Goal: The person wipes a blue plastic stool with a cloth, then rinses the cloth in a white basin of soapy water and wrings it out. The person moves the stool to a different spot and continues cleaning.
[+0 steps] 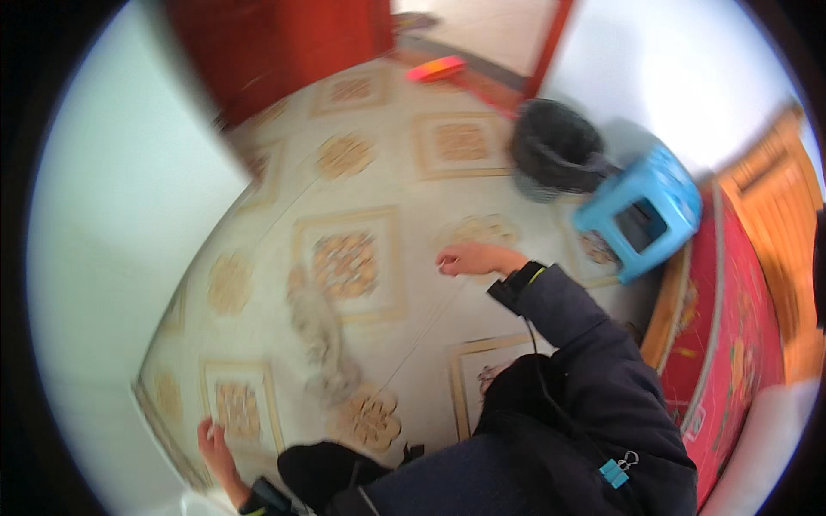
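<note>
My left hand (218,453) hangs low at the left, over the floor near the white wall. Its finger and thumb are slightly apart, and I see nothing held in it. In front of my body, my right hand (479,259) is held out above the patterned tile floor (413,193), its fingers curled inward. Blur hides whether anything small sits within those fingers. Between the two hands, a pale, blurred, furry-looking shape (322,342), perhaps a small animal, is on the floor.
A blue plastic stool (677,193) stands beside a bin with a black liner (561,138). Red patterned bedding (729,322) and a wooden headboard (768,174) are at right. Ahead are a red door (290,45), a doorway and a red-and-orange long-handled cleaning tool (437,68).
</note>
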Tool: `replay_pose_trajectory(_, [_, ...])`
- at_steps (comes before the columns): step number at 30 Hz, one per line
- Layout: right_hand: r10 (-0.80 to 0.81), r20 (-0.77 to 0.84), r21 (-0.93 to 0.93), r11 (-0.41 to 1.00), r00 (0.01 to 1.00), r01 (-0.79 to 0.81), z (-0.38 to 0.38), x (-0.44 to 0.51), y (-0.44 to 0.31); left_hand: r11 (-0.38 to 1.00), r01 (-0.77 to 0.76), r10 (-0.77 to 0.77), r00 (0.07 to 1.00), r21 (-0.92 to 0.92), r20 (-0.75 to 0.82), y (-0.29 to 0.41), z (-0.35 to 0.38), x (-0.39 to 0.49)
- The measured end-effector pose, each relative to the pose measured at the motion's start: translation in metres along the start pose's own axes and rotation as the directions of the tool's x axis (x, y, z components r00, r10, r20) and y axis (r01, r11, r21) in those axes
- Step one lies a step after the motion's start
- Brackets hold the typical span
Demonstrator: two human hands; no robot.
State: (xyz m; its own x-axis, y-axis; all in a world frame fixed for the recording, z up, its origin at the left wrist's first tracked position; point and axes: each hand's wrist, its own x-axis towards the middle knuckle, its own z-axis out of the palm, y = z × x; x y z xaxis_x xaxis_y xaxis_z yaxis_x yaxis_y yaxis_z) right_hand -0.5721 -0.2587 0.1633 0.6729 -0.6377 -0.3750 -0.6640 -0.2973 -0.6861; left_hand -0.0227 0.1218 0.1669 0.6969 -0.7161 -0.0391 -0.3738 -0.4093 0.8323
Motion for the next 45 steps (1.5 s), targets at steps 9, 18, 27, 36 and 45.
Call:
replay_pose_trajectory(9, [-0.297,0.295,-0.123,0.931,0.908,0.344,0.212,0.128,-0.152,0.860,-0.156,0.096,0.985,-0.486,-0.145,0.150,0.073,-0.052])
replay_pose_trajectory(18, [0.074,0.078,-0.452,0.891,0.994,-0.030,0.331,0.138,-0.141,0.981,-0.015,-0.032,0.972,-0.195,-0.234,0.106,0.064,-0.015])
replay_pose_trajectory(27, [0.059,0.041,0.557,0.828,0.997,-0.072,0.197,0.091,-0.251,0.949,0.301,-0.302,0.953,-0.097,0.006,0.116,0.040,-0.027])
replay_pose_trajectory(36, [-0.179,0.415,0.582,0.806,0.892,-0.109,0.117,-0.006,-0.500,-0.055,0.498,-0.928,0.295,-0.866,0.228,0.039,0.007,-0.164])
replay_pose_trajectory(45, [-0.257,0.823,0.478,0.794,0.506,-0.374,0.263,-0.030,-0.706,-0.344,0.061,-0.906,0.240,-0.937,0.349,0.071,-0.134,-0.311])
